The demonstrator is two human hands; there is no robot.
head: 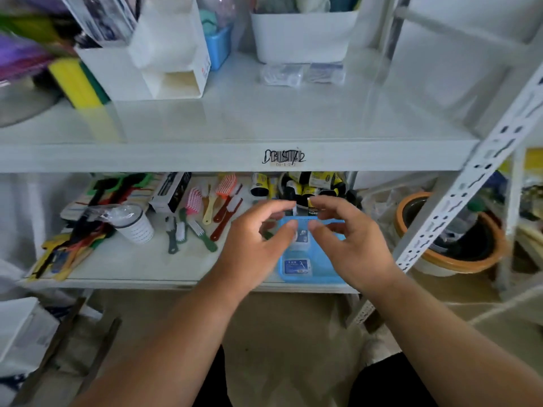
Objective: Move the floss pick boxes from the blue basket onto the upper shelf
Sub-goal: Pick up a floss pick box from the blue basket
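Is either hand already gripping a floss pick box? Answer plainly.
No; both the left hand and right hand hover open above the blue basket.

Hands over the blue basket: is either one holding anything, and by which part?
Nothing is held. The left hand and right hand hover open above the floss pick boxes in the blue basket.

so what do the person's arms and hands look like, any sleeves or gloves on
Both arms are bare from the bottom of the frame up to the wrists: no sleeves show. The left hand and right hand wear no gloves, and no rings, watch or bands can be seen. The fingernails look short and unpainted. Dark clothing shows low in the frame between the forearms.
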